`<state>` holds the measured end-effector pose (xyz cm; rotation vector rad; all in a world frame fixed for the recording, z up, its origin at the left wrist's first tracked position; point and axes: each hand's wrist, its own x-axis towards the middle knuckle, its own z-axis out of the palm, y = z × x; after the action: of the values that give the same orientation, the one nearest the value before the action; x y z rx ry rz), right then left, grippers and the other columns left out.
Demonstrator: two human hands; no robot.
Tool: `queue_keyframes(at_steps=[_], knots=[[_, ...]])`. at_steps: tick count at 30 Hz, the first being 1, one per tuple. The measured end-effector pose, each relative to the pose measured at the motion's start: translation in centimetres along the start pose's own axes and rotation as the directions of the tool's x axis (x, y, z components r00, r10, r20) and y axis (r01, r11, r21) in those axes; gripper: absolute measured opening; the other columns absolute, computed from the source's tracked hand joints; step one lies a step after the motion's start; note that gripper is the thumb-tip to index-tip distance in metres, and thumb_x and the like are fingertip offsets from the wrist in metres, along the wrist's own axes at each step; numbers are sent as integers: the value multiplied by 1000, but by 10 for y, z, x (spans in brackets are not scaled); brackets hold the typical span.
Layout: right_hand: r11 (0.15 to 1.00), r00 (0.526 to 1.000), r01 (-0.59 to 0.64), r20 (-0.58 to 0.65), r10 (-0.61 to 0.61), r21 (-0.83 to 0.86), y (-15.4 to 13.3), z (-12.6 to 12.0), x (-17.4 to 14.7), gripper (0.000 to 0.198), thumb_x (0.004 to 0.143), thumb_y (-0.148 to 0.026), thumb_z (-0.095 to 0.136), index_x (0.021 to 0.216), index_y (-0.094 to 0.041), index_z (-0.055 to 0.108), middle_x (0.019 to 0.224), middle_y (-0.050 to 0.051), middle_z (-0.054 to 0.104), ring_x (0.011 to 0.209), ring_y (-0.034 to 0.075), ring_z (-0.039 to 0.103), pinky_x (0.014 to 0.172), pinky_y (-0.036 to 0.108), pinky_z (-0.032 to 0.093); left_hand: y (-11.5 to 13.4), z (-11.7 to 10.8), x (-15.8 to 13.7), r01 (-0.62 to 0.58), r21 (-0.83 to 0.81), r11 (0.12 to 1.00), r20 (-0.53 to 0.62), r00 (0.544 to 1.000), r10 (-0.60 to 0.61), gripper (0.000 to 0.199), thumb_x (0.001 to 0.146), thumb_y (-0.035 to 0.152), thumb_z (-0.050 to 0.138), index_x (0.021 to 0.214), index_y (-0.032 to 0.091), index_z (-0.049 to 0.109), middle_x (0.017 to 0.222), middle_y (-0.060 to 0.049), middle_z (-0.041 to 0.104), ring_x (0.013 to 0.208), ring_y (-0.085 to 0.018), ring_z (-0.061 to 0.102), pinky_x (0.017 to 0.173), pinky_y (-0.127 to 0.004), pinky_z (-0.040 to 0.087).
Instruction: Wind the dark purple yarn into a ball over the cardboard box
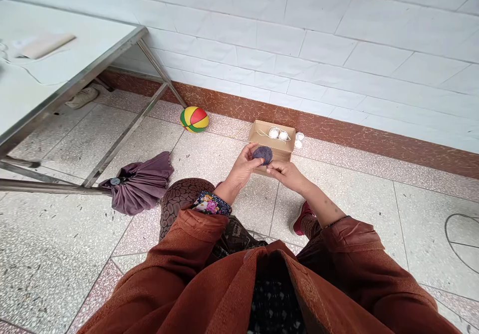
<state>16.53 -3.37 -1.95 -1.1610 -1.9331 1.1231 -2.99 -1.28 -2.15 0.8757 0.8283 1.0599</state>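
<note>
A dark purple-grey ball of yarn (263, 155) is held in front of me over a cardboard box. My left hand (244, 167) grips it from the left, thumb across its lower side. My right hand (287, 173) is at its lower right, thumb and fingers pinched together; a yarn end between them is too small to make out. Below and behind the hands, the open cardboard box (257, 133) stands on the floor. Inside it lie two white yarn balls (278, 134) with loose strands. More white yarn (299, 140) rests on the floor beside the box's right side.
A striped ball (194, 119) lies near the wall. A metal-framed table (93, 29) stands at the left, with a folded purple cloth (144, 181) by its leg. A shoe (83, 97) shows beneath the table. A thin cable loop (449, 234) lies at the right.
</note>
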Motion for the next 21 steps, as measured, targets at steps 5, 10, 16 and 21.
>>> queue_keyframes(at_steps=[5,10,16,21], knots=[[994,992,92,85,-97,66,-21,-13,-11,37,99,-56,63,88,-22,73,80,1,70,71,16,60,71,30,49,-6,-4,7,-54,302,952,-107,990,90,76,65,24,81,137,24,57,119,-6,62,101,-19,61,95,-38,49],[995,995,66,-77,-60,81,-26,-31,-12,36,96,-57,67,88,-23,77,82,3,72,74,18,63,73,32,52,-5,-3,4,-117,542,832,20,992,127,85,59,17,79,142,21,57,126,-11,60,105,-23,60,95,-39,49],[998,965,55,-258,-54,-3,-6,-39,-1,30,96,-50,67,83,-24,76,81,3,72,78,20,64,80,35,51,4,7,-10,-59,349,935,393,915,-89,95,65,21,81,154,30,49,124,-8,63,106,-23,63,93,-38,48],[997,973,-69,-220,72,22,13,-23,5,25,96,-40,62,81,-22,73,76,1,70,74,18,62,74,32,50,11,11,-15,2,76,997,376,926,-31,81,67,27,87,143,30,62,130,-8,67,118,-25,62,103,-39,46]])
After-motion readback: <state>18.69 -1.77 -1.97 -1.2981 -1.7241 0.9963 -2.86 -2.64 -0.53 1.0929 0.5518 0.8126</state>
